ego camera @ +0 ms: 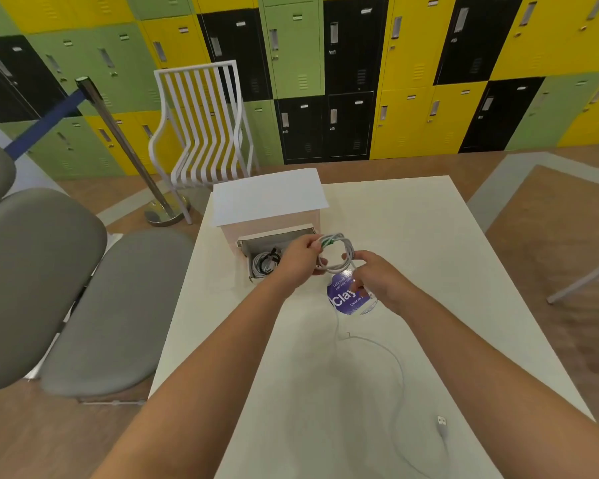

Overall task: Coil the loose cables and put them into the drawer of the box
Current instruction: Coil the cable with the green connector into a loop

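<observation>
On the left I see the box (270, 205) standing on the white desk (429, 257), its drawer (256, 267) pulled open with already coiled cables (265, 262) lying inside. Just right of the drawer, my left hand (300, 259) has its grip closed on the left side of a white cable coil (338, 254) held above the desk, fingers pinching the loops by a green-marked stretch. My right hand (377, 280) pinches the coil's lower right side over a purple round sticker (343, 295), while the cable's loose tail (398, 371) curves across the desk to a USB plug (441, 420) at the near right.
</observation>
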